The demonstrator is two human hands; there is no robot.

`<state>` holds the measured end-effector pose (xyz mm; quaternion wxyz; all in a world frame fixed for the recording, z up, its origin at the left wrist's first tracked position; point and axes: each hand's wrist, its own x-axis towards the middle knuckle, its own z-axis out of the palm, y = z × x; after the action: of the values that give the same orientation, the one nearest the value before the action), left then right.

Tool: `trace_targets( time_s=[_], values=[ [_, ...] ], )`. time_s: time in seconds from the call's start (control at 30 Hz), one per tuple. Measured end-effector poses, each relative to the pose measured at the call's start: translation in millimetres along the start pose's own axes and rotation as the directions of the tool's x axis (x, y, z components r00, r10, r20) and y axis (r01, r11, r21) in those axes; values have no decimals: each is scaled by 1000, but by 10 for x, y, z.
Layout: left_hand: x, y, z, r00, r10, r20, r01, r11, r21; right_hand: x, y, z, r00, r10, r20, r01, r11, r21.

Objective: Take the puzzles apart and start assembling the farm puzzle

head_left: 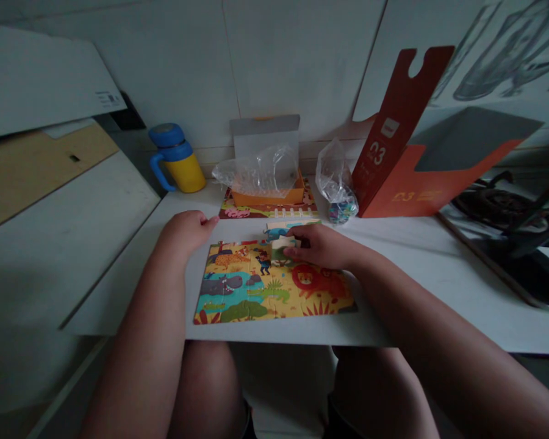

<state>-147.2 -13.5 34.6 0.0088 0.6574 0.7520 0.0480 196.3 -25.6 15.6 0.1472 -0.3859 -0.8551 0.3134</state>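
Note:
A jigsaw puzzle with safari animals lies partly assembled on the white table, its lower rows joined. My right hand pinches a puzzle piece with green and pale parts over the upper middle edge of the puzzle. Behind that hand, a loose group of pieces with a blue animal lies partly hidden under the fingers. At the puzzle's upper left, my left hand rests on the table with fingers curled and thumb pointing right; whether anything is inside cannot be made out.
At the back, an opened orange box with clear plastic stands on a farm picture. A plastic bag of colourful pieces, a tall orange box and a gas stove are to the right. A yellow-blue mug stands left.

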Motion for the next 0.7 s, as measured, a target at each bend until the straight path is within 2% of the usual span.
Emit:
trace_targets(
  time_s=[0.1, 0.23, 0.4, 0.53, 0.63, 0.7],
  values=[
    [30, -75, -32, 995, -49, 84, 48, 999, 25, 1, -23, 15, 998, -26, 56, 26, 1000, -2],
    [54, -17, 30, 966, -53, 254, 78, 993, -90, 36, -13, 44, 999, -3, 32, 5, 998, -64],
    [8, 29, 20, 935, -35, 352, 88, 987, -135, 58, -21, 49, 1000, 6, 21, -3, 993, -120],
    [-73, -73, -2, 922, 48, 385, 25, 983, -184, 61, -25, 47, 1000, 1, 18, 2, 991, -135],
    [-121, -184, 42, 917, 173, 358, -78, 961, -266, 62, -21, 49, 1000, 1, 27, 3, 991, -134],
    [-136, -226, 84, 916, 217, 336, -125, 954, -274, 66, -22, 50, 1000, 3, 29, 2, 989, -148]
  ],
)
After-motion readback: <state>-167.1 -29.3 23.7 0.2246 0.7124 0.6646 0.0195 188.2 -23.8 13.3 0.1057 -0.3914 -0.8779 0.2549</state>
